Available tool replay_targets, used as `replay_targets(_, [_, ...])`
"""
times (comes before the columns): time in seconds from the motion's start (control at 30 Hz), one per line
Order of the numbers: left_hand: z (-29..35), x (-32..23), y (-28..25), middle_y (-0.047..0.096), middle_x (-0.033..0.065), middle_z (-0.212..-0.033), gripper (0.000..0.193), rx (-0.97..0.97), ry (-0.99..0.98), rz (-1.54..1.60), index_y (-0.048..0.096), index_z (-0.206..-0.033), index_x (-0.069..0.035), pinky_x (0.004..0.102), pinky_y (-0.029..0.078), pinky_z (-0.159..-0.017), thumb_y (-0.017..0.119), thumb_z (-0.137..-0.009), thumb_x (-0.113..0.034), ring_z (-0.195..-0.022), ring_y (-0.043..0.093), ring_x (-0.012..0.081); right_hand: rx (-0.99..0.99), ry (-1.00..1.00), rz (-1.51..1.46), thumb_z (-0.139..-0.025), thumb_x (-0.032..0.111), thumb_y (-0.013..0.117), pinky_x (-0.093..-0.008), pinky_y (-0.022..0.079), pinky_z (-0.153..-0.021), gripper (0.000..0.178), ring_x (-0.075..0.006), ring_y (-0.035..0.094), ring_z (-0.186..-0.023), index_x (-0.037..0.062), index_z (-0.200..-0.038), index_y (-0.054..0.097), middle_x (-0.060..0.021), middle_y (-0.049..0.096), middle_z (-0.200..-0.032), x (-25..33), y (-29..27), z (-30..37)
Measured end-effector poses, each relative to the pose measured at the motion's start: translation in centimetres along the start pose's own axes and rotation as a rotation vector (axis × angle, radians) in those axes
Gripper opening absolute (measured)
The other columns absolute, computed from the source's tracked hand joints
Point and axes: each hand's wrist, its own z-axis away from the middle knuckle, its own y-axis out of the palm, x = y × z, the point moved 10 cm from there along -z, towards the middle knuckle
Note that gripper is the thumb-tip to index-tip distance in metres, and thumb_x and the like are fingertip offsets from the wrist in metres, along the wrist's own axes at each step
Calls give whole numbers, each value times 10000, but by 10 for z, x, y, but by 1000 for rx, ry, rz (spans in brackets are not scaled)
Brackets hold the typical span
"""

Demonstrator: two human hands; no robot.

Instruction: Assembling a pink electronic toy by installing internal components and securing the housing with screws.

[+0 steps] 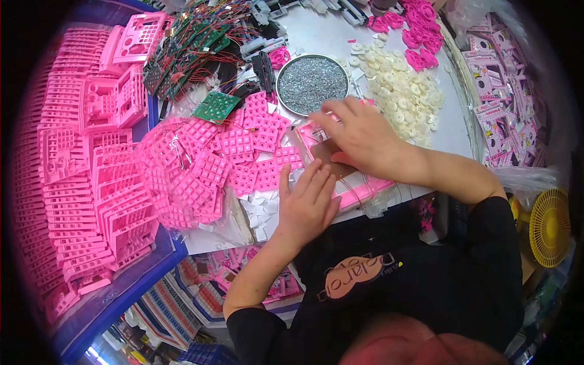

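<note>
In front of me at the table's near edge lies a pink plastic housing, with a brown board and thin wires inside. My left hand rests against its near left side, fingers stretched out and thumb apart. Over the far right part of the housing arches my right hand, fingers spread and thumb near the brown board. No object shows between its fingers, though the palm side is hidden. A clear plastic edge shows along the housing's left side.
Beyond the housing stands a round tin of small screws. Cream discs are heaped right of it. Pink keypads, a green circuit board and wired boards lie left. A blue crate holds stacked pink casings. A yellow fan stands right.
</note>
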Motion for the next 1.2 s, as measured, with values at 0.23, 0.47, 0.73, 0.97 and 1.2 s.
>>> replay_targets(0.23, [-4,-1,6,650,78,-1223,399,93,4,8,672,-1150,-51,512,293,-1128,740,-824,-271,-1239,594,231,102,-207,33,-858,219,633,-497,353,-1116,535,-350,464,-1356,-37,-1323,568,-203,540,-1410,41,26,69])
replay_targets(0.47, [-51,36,20,697,85,-1079,214,658,-243,264,718,-995,-104,463,452,-926,744,-818,-220,-1069,642,271,239,-218,224,-860,240,578,-556,311,-1133,562,-373,468,-1341,-106,-1303,580,-256,536,-1419,45,36,65])
replay_targets(0.73, [-162,114,7,664,57,-878,126,-77,-79,-299,728,-848,-120,474,399,-857,730,-793,-233,-922,612,257,200,-243,177,-834,258,608,-549,344,-1101,567,-343,498,-1297,-93,-1278,600,-241,549,-1406,46,33,64])
replay_targets(0.97, [-168,104,9,654,49,-902,110,-60,-66,-347,714,-841,-123,488,385,-853,699,-837,-231,-936,612,253,216,-233,217,-800,239,626,-484,379,-1089,553,-328,512,-1278,-80,-1251,616,-222,560,-1400,45,34,65])
replay_targets(1.2, [-184,102,-11,644,109,-753,196,-202,-36,-379,675,-758,-67,464,433,-769,641,-877,-219,-785,646,286,188,-259,231,-792,179,605,-441,423,-1044,501,-322,552,-1215,-94,-1211,634,-238,589,-1360,51,32,61])
